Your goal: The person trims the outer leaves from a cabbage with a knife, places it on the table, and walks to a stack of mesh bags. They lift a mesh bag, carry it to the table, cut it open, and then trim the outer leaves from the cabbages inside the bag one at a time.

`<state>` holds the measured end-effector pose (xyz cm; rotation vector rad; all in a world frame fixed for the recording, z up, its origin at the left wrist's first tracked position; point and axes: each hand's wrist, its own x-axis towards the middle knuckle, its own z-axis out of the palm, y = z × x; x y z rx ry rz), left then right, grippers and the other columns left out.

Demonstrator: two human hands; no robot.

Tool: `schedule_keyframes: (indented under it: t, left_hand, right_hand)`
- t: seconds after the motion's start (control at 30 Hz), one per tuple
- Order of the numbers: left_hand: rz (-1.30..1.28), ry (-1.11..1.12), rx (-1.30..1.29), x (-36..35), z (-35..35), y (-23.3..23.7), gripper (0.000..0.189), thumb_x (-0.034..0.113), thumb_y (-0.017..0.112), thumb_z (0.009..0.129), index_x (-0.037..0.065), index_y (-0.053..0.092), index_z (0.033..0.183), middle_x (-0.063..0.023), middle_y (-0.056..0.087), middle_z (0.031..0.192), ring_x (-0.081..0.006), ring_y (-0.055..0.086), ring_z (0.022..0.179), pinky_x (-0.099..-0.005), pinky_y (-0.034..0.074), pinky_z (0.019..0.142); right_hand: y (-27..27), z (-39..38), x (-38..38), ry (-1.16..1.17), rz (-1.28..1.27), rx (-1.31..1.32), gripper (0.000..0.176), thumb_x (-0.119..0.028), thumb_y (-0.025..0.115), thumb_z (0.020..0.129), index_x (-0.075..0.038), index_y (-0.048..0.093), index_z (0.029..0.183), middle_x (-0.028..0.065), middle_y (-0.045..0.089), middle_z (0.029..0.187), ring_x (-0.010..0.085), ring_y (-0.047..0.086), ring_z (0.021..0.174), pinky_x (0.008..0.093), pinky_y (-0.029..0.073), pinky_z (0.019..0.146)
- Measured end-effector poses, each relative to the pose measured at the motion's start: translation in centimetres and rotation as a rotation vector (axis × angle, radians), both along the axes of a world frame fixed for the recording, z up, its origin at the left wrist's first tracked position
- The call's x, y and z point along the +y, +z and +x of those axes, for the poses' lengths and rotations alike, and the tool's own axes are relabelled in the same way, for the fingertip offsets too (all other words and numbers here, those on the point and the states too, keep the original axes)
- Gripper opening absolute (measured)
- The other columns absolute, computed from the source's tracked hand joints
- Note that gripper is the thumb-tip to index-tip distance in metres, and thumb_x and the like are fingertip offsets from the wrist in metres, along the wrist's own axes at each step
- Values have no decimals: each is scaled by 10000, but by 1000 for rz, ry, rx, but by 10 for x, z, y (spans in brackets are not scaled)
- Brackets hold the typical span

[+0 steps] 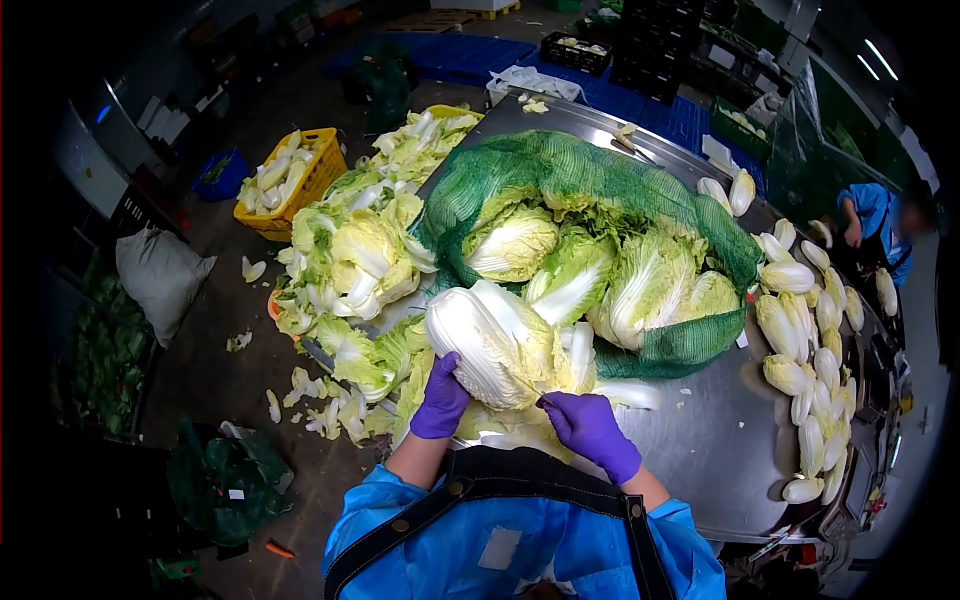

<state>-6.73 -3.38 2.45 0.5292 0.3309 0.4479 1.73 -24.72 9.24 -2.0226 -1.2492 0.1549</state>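
In the head view, a Chinese cabbage [490, 345] with a thick white base and pale yellow leaves is held low at the near edge of the metal table. My left hand [441, 400], in a purple glove, grips its left side. My right hand [592, 432], gloved alike, is closed with its fingertips pinching at the leaf edge on the cabbage's near right side; whether a small tool is in it is hidden. Just beyond lies an opened green mesh sack [590, 165] with several more cabbages [650, 285] inside. Loose leaves [520, 430] lie beneath the held cabbage.
Trimmed leaves [350, 260] are heaped left of the table [690, 420]. Several trimmed cabbage hearts [800, 330] line its right edge. A knife [632, 145] lies at the far edge. A yellow crate [300, 180] stands on the floor; a person in blue [875, 220] is at right.
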Motion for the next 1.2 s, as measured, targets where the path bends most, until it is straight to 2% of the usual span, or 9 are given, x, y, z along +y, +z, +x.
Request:
schedule_keyframes:
  t: [0.07, 0.13, 0.17, 0.27, 0.47, 0.73, 0.87, 1.03, 1.2]
  left_hand:
    - [-25, 3, -2, -1, -1, 2, 724, 212, 626, 713, 16, 268, 1311, -164, 417, 1260, -318, 418, 1162, -449, 337, 998]
    - [35, -15, -1, -2, -4, 3, 748, 219, 644, 698, 18, 266, 1312, -158, 419, 1258, -307, 422, 1159, -437, 344, 993]
    - [93, -36, -1, -4, -4, 3, 772, 226, 661, 684, 20, 264, 1313, -151, 421, 1256, -296, 427, 1156, -424, 352, 988]
    - [255, -78, 0, -14, -2, 15, 846, 203, 745, 602, 12, 293, 1290, -127, 467, 1191, -260, 465, 1102, -369, 397, 934]
    - [387, -132, 53, -25, 1, 40, 1018, 227, 822, 487, 27, 251, 1307, -117, 438, 1212, -245, 459, 1106, -356, 399, 925]
    - [459, -187, 26, -21, 3, 31, 1051, 246, 828, 483, 41, 229, 1321, -117, 415, 1233, -247, 435, 1134, -369, 379, 947]
    - [475, -196, 36, -22, 3, 34, 1040, 214, 824, 477, 45, 235, 1317, -115, 412, 1234, -245, 426, 1141, -371, 370, 953]
    - [520, -165, 63, -24, 4, 36, 1021, 199, 823, 473, 48, 250, 1305, -111, 417, 1222, -242, 436, 1123, -366, 374, 945]
    - [527, -149, 47, -26, 3, 35, 1007, 185, 818, 480, 48, 256, 1305, -110, 421, 1219, -234, 440, 1115, -363, 376, 942]
  right_hand:
    - [4, 2, 3, 9, 52, 2, 118, -171, 582, 797, -99, 609, 887, 98, 620, 704, 267, 578, 527, 338, 466, 507]
    - [18, 1, 8, -120, 108, 228, 147, -158, 614, 781, -89, 620, 911, 72, 629, 741, 215, 569, 503, 294, 461, 505]
    - [27, 1, 12, -126, 103, 262, 220, -152, 659, 752, -84, 616, 956, 52, 629, 799, 148, 549, 515, 253, 449, 510]
    - [40, 1, 29, -153, 198, 371, 251, -158, 686, 732, -86, 613, 961, 49, 623, 838, 125, 538, 545, 239, 448, 531]
    - [27, 3, 42, -157, 261, 371, 301, -167, 720, 695, -59, 609, 954, 47, 620, 840, 106, 524, 550, 232, 448, 534]
    - [26, 6, 39, -167, 258, 607, 254, -131, 715, 678, -40, 626, 898, 4, 616, 800, 32, 435, 502, 181, 393, 486]
    - [25, 7, 38, -173, 252, 617, 233, -124, 711, 678, -39, 628, 879, 4, 617, 792, 35, 443, 495, 184, 396, 482]
    - [24, 2, 40, -215, 258, 374, 199, -93, 685, 687, -36, 634, 870, 16, 619, 742, 41, 461, 461, 199, 399, 454]
    - [21, 2, 45, -272, 347, 420, 148, -89, 674, 698, -35, 645, 833, 12, 607, 671, 42, 463, 452, 200, 393, 449]
